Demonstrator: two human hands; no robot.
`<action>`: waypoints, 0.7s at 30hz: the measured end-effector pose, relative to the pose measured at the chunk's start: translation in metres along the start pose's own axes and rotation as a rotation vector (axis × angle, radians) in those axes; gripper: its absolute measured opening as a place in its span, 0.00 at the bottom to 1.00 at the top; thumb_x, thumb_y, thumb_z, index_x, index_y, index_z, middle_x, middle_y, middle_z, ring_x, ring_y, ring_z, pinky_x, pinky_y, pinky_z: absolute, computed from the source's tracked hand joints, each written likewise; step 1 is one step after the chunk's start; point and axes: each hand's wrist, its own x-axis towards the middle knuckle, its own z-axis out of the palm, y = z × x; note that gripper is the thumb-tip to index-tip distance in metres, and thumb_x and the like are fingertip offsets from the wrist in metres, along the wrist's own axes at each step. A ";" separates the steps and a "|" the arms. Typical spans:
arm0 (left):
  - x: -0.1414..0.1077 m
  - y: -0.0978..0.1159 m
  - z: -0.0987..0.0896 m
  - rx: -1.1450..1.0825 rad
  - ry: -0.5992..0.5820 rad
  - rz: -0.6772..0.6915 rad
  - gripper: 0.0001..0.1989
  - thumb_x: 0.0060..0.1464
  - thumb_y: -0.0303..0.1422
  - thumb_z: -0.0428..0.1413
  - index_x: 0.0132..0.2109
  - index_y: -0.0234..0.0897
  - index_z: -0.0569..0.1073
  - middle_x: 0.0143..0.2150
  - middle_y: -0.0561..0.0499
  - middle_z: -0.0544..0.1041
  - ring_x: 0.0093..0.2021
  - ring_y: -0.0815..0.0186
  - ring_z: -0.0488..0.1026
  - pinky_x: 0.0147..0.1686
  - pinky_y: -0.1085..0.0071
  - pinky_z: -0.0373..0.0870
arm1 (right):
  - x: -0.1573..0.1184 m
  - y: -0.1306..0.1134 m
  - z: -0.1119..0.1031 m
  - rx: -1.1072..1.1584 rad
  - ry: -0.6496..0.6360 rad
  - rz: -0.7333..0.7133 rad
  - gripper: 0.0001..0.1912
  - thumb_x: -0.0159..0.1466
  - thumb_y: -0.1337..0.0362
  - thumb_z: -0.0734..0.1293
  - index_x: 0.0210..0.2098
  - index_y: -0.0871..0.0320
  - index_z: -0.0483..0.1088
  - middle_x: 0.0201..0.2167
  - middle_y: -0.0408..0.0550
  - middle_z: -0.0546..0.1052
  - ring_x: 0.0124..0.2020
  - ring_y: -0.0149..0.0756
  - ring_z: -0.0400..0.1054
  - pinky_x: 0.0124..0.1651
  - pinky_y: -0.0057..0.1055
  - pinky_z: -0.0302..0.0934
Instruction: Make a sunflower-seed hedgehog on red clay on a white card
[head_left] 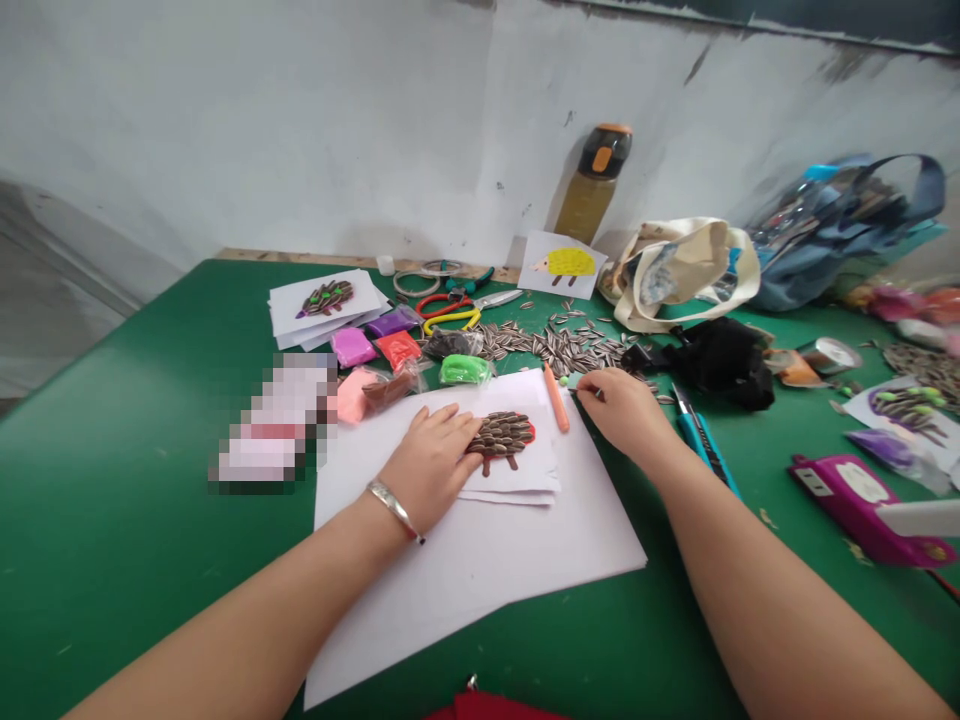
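Note:
My left hand (429, 460), a silver bangle on its wrist, lies with fingers outstretched at the left edge of a small white card (536, 475). On that card is a hedgehog figure (502, 436) of overlapping sunflower seeds, with a red edge and brown legs; my fingertips touch its left end. My right hand (624, 412) is closed in a pinch by the upper right of the large white paper (465, 570); what the fingers hold is too small to make out. Just left of it are a tiny green ball (564, 381) and an orange pen-shaped tool (556, 398).
Loose sunflower seeds (574, 345) spread behind the paper. Clay packets, including a green one (465, 369), and scissors (452, 318) lie to the left. A utility knife (705, 440), a purple device (874, 505) and a cloth bag (686, 275) are rightward. A bottle (592, 185) leans on the wall.

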 end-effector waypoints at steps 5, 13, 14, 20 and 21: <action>0.001 0.003 -0.002 -0.004 -0.024 0.000 0.16 0.60 0.31 0.47 0.54 0.34 0.67 0.54 0.42 0.72 0.58 0.53 0.62 0.58 0.47 0.56 | -0.013 -0.024 -0.016 0.145 -0.053 -0.034 0.10 0.61 0.66 0.59 0.30 0.55 0.72 0.28 0.43 0.74 0.29 0.33 0.65 0.33 0.28 0.54; 0.000 0.005 -0.004 0.005 -0.017 -0.021 0.17 0.60 0.31 0.48 0.55 0.38 0.67 0.55 0.44 0.72 0.60 0.52 0.62 0.58 0.47 0.56 | -0.022 -0.045 -0.007 0.152 -0.226 -0.158 0.13 0.61 0.68 0.58 0.29 0.55 0.74 0.29 0.44 0.76 0.30 0.33 0.67 0.32 0.27 0.54; 0.000 0.005 -0.004 0.005 -0.018 -0.022 0.17 0.60 0.31 0.48 0.55 0.38 0.67 0.56 0.44 0.71 0.60 0.52 0.62 0.58 0.47 0.55 | -0.022 -0.045 -0.006 0.155 -0.230 -0.155 0.13 0.60 0.68 0.58 0.29 0.55 0.75 0.29 0.44 0.76 0.30 0.33 0.67 0.33 0.27 0.55; 0.000 0.005 -0.004 -0.007 -0.030 -0.034 0.17 0.60 0.31 0.48 0.55 0.39 0.67 0.56 0.45 0.71 0.60 0.52 0.62 0.59 0.47 0.55 | -0.022 -0.048 -0.003 0.200 -0.247 -0.057 0.12 0.59 0.67 0.60 0.33 0.53 0.75 0.27 0.42 0.77 0.28 0.33 0.67 0.31 0.27 0.56; 0.000 0.005 -0.004 -0.008 -0.035 -0.039 0.17 0.60 0.31 0.48 0.55 0.38 0.67 0.56 0.45 0.71 0.60 0.52 0.61 0.59 0.47 0.54 | -0.022 -0.049 -0.002 0.208 -0.245 -0.025 0.11 0.58 0.66 0.60 0.35 0.53 0.75 0.26 0.42 0.76 0.28 0.33 0.67 0.31 0.27 0.56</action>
